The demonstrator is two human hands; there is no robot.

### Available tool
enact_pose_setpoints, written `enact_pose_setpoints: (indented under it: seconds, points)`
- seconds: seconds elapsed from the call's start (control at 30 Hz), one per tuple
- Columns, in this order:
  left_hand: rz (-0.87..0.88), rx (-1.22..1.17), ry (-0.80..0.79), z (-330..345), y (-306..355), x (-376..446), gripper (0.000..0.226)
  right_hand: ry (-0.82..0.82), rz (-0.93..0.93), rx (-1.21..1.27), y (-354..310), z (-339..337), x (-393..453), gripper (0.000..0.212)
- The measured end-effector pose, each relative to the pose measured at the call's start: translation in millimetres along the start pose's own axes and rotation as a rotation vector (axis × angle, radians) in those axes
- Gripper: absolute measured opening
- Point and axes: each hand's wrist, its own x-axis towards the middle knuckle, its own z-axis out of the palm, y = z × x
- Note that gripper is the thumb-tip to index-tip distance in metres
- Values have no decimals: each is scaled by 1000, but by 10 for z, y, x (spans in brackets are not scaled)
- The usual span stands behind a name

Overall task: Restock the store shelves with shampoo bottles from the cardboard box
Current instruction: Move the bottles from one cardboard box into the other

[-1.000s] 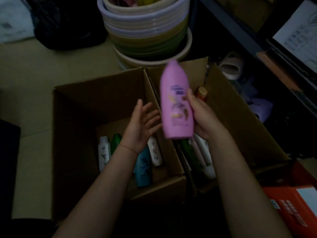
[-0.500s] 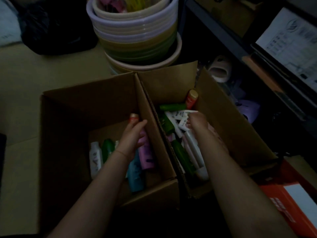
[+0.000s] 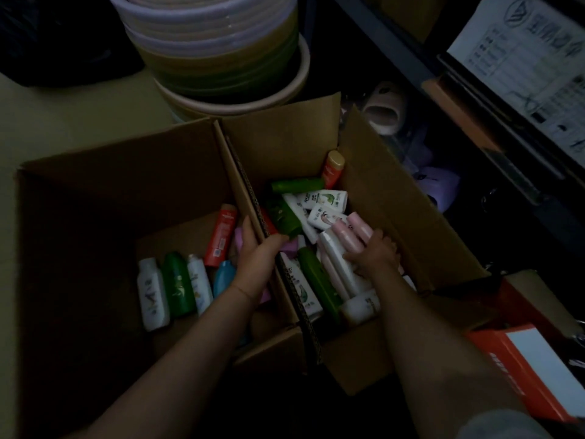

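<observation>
Two cardboard boxes side by side: the right box is piled with white, green and pink bottles, lying jumbled. Right hand presses down among them, fingers curled on a white one; left hand grips the wall between the boxes.

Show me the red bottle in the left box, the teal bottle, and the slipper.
red bottle (image 3: 221, 236): head view, mid-body
teal bottle (image 3: 224, 280): head view, upper body
slipper (image 3: 384, 113): head view, toe opening
</observation>
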Motion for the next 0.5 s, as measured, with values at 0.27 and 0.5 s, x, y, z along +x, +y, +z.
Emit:
enact_pose_setpoints:
  seconds: [0.27,0.5]
  points:
    - [2,-10,-25,-19,-37,39,72,-142,-106,135,53,-18,48,103]
    - [-3,10,0,-13,-64,55,86,-232,-136,256,-128,318,-91,100]
